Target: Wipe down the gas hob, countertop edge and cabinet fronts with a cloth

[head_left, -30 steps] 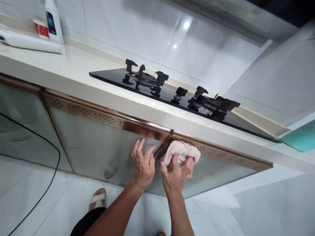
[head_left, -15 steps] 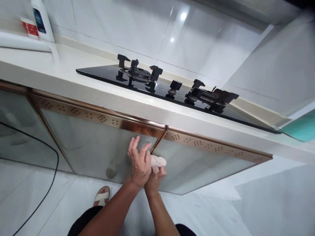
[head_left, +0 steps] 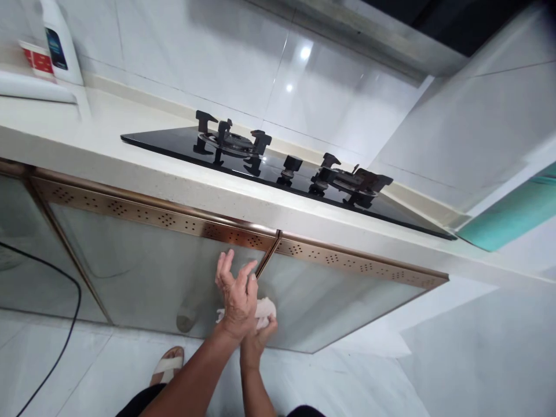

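My left hand (head_left: 237, 295) is raised against the frosted glass cabinet door (head_left: 152, 260), near its right edge, fingers spread and nothing in them. Just below and to the right, my right hand (head_left: 260, 337) grips a crumpled white cloth (head_left: 265, 310) in front of the seam between two doors. Part of the cloth shows to the left of my left wrist; the rest between is hidden behind that hand. Its contact with the neighbouring glass door (head_left: 339, 301) is hard to make out.
Above the doors runs a pale countertop (head_left: 174, 179) with a black gas hob (head_left: 269, 168). A white bottle (head_left: 63, 46) and a red-and-white cup (head_left: 38, 59) stand at the left. A black cable (head_left: 72, 324) hangs at lower left; a sandalled foot (head_left: 168, 365) is on the floor.
The view has shifted slightly. My right hand has moved down a little with the cloth, which now shows on both sides of my left hand. The left hand stays spread.
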Available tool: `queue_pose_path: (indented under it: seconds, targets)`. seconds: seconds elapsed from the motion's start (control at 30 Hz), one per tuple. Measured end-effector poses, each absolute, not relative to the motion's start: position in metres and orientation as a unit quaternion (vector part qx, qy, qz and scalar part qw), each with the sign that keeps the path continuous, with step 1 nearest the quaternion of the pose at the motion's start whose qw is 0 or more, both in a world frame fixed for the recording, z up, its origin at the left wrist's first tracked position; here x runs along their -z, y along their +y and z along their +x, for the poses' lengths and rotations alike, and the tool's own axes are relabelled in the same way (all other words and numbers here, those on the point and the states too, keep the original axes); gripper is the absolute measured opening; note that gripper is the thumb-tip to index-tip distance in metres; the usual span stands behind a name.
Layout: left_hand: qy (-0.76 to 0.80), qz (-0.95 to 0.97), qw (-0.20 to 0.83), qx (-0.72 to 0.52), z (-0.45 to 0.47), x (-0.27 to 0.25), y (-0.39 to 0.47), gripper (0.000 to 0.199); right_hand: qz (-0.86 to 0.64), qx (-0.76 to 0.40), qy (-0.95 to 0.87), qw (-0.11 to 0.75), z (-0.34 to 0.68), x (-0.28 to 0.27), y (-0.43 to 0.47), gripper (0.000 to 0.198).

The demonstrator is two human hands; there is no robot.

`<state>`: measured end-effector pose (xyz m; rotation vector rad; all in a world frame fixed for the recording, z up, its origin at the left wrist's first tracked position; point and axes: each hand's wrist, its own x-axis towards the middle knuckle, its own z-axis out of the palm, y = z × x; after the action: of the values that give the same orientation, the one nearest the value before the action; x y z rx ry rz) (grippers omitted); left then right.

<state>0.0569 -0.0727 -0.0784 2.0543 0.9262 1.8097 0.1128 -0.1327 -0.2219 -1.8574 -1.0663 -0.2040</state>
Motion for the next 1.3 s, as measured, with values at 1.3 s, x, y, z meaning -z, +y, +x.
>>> queue_pose_path:
  seconds: [1.3]
  targets:
    - [0.293, 0.717, 0.099, -0.625, 0.062, 0.083, -0.068, 0.025, -0.778, 0.445, -0.036, 0.442, 0.394, -0.066, -0.377, 0.057]
